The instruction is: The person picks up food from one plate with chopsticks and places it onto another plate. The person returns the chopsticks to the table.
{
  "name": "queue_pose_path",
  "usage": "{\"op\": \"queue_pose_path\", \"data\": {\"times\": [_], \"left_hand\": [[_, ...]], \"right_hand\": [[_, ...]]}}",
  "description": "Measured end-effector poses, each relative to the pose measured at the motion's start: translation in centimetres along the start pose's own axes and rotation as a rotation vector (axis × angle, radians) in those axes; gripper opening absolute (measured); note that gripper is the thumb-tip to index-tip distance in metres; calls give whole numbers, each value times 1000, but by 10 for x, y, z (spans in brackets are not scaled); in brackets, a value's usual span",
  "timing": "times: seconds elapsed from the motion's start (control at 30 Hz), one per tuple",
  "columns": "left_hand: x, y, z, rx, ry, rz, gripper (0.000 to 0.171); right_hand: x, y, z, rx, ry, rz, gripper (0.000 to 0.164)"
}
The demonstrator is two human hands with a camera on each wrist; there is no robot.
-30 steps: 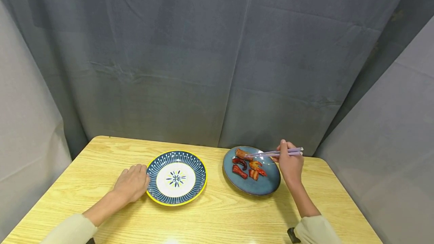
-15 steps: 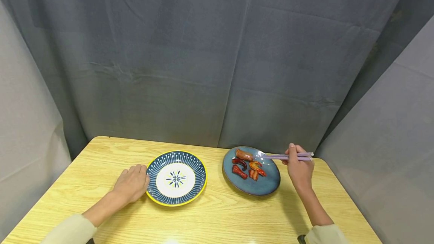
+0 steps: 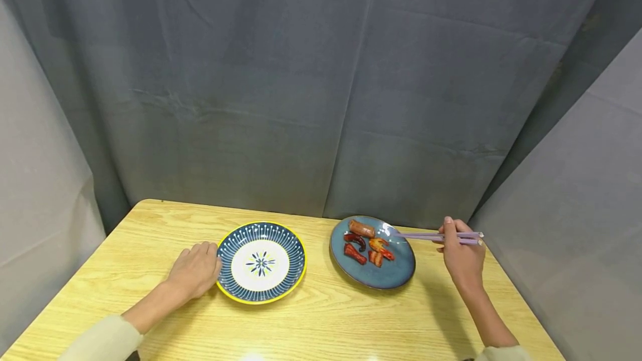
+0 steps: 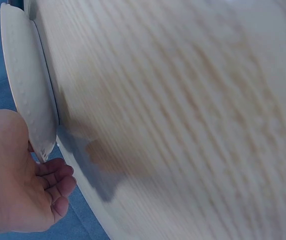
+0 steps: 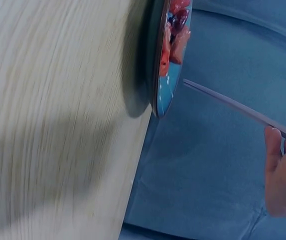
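At the left, my left hand [image 3: 195, 269] holds the near-left rim of a blue-and-white patterned plate [image 3: 261, 263] with a yellow edge. In the left wrist view, curled fingers [image 4: 58, 182] lie at the edge of that plate [image 4: 28, 75]. My right hand [image 3: 463, 255] grips a pair of pale purple chopsticks [image 3: 463, 237], whose tips hang over the right part of a blue plate [image 3: 386, 277]. On this plate lie a brown sausage piece [image 3: 362, 229], a dark red curved piece [image 3: 356, 240], a red piece [image 3: 354, 254], an orange-red piece [image 3: 381, 248] and a striped piece [image 3: 375, 258].
Both plates stand on a light wooden table [image 3: 321, 322], with a gap between them. A grey curtain [image 3: 251, 99] hangs behind the table's back edge. Pale cloth panels [image 3: 577, 227] flank it on both sides.
My right hand has drawn back to the right with the chopsticks, and their tips have come away from the sausage piece. The left hand and both plates have stayed in place.
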State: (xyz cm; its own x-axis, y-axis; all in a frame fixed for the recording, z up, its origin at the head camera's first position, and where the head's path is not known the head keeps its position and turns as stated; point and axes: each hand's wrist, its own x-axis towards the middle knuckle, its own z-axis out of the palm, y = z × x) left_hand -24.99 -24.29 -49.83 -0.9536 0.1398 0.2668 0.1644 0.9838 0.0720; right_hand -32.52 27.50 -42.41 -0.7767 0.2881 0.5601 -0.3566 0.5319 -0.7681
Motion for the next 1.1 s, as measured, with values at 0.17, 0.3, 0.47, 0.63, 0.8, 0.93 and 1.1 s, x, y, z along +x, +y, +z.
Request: {"op": "queue_pose_path", "data": {"times": [0.17,0.3,0.47,0.63,0.8,0.93,1.1], "left_hand": [[0,-1,0,7,-10,0,15],[0,0,1,3,-14,-1,15],[0,0,0,-2,-6,-4,15],[-1,0,0,0,-1,1,15],[0,0,0,-1,-4,0,15],[0,0,0,-5,-14,-7,15],[0,0,-1,-8,-16,-9,15]], "right_hand": [[2,2,-11,-55,0,-23,41],[3,4,-19,-134,10,-26,41],[4,8,-26,-228,25,-70,40],[4,10,-30,-259,29,-121,39],[3,16,-33,-303,-8,-159,37],[2,23,-37,-335,-59,-191,34],[0,30,-40,-362,-111,-232,31]]}}
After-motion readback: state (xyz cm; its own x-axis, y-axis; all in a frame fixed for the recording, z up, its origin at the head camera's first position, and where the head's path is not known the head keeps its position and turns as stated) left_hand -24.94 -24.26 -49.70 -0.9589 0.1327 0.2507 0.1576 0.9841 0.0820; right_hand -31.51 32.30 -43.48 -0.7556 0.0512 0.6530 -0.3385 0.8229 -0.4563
